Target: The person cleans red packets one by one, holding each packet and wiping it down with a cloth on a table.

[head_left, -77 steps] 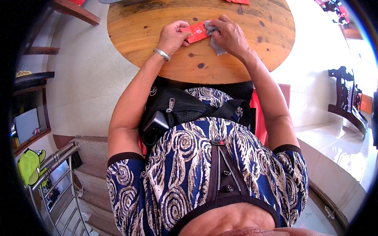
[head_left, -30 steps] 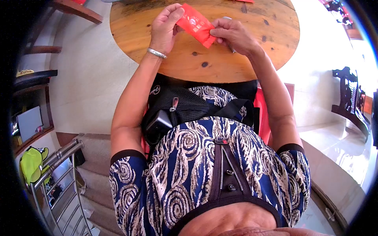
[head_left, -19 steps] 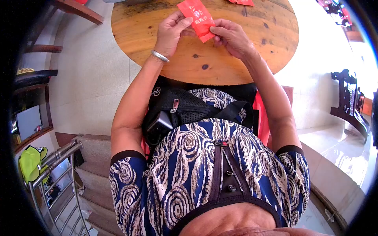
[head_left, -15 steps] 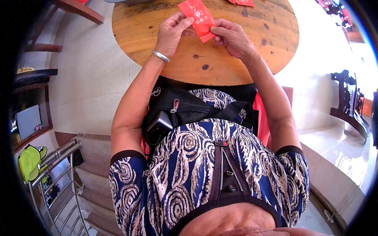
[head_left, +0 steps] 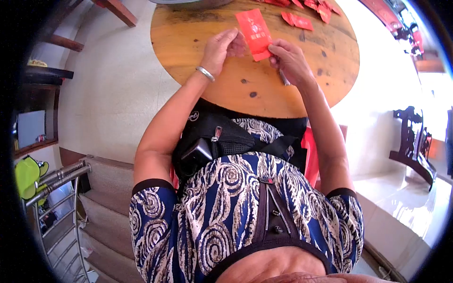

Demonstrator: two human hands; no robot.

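A red packet (head_left: pixel 255 34) with pale printed characters is raised over the round wooden table (head_left: pixel 264 96). My right hand (head_left: pixel 291 60) pinches its lower right corner between thumb and fingers. To the left of the packet, my left hand (head_left: pixel 222 51) is off it, palm turned inward, its fingers loosely bent and apart with nothing in them. A silver bangle (head_left: pixel 205 73) is on the left wrist. A thin greyish object (head_left: pixel 284 78) shows just below the right hand; its kind is not clear.
Several more red packets (head_left: pixel 298 21) lie at the table's far right. A grey rounded object (head_left: pixel 191 4) is cut off at the top edge. A black bag (head_left: pixel 236 137) rests on my lap. Stairs with a metal railing (head_left: pixel 59 181) are at the lower left.
My left hand has let go of the packet and drawn away from it. My right hand still holds it. The view has shifted, bringing more red packets in at the top.
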